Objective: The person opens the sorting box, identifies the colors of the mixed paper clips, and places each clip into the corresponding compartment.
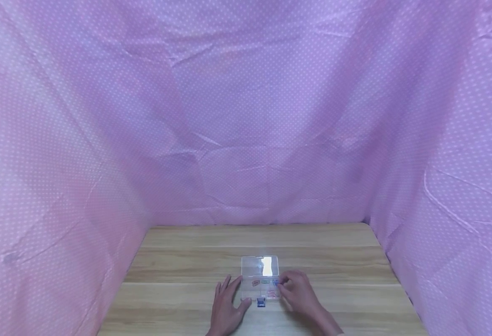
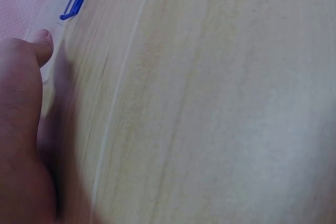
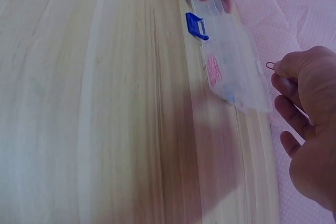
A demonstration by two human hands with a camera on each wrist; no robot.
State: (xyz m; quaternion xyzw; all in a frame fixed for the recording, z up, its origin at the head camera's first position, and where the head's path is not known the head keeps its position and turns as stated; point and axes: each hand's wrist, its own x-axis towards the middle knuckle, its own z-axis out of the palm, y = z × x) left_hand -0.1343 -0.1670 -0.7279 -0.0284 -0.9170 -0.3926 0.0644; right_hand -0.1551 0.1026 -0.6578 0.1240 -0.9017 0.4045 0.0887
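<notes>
A clear plastic compartment box (image 1: 250, 292) lies on the table with its transparent lid (image 1: 251, 266) raised toward the back. Red paper clips (image 1: 256, 283), green paper clips (image 1: 265, 282) and blue paper clips (image 1: 275, 283) lie in its rear compartments. Pink paper clips (image 3: 214, 70) sit at the front right. My left hand (image 1: 225, 308) rests along the box's left side, fingers spread, thumb at the front edge. Over the right end, my right hand (image 1: 299, 291) pinches a red paper clip (image 3: 270, 65) between thumb and index finger.
A blue latch (image 1: 261, 302) sticks out from the box's front edge. The wooden table (image 1: 178, 261) runs back to pink dotted cloth (image 1: 262, 182), which hangs behind it and on both sides.
</notes>
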